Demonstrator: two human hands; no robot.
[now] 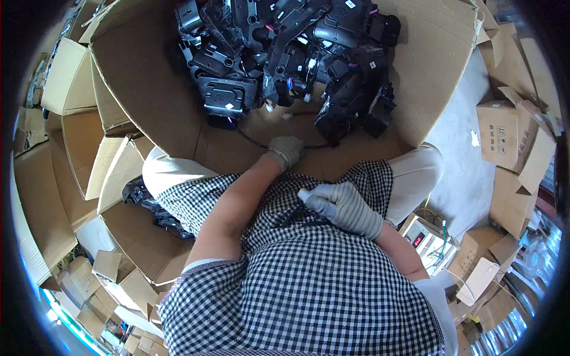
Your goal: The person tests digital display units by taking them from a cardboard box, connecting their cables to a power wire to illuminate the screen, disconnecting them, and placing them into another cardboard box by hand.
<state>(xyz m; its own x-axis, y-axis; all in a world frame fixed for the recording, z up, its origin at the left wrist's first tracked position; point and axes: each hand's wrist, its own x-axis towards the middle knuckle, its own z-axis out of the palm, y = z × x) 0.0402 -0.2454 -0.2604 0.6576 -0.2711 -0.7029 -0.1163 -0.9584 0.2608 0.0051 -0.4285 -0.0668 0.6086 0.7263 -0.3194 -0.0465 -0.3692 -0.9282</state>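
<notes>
Left hand (286,152) curled on the black cable (251,141), at the near side of the box (439,71). I've got the right hand (344,204) folded around a white piece (304,194) — over the apron (320,279), outside the box. Black parts (228,95) crowd the far end; cardboard shows between them and the right wall. Floor (460,160) opens past the right knee (421,172) — cartons (499,133) beyond.

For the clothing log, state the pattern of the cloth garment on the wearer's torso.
Black-and-white checked cloth garment; the head view shows it best.
</notes>
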